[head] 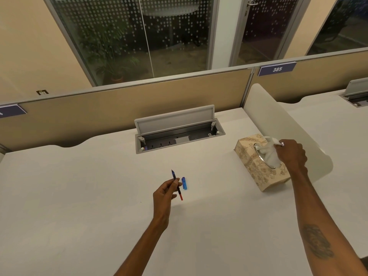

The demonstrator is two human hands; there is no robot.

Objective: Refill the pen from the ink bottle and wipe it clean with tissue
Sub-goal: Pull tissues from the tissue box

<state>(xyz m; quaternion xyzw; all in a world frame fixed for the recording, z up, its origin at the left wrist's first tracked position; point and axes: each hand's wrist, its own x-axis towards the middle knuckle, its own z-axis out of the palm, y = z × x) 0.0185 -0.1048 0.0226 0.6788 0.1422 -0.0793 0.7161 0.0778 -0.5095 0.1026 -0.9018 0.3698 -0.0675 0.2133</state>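
Left hand [165, 193] fingers pinch a thin dark pen [176, 184], red-ended, nib up, beside its blue cap [184, 183]; right hand [291, 154] grips tissue [268, 151] at the box [256, 166].

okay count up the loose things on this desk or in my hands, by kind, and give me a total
Pen, uncapped, held in the left hand: 1
Blue pen cap, on the desk: 1
Tissue box: 1
Tissue, gripped by the right hand at the box opening: 1
Total: 4
No ink bottle is in view.
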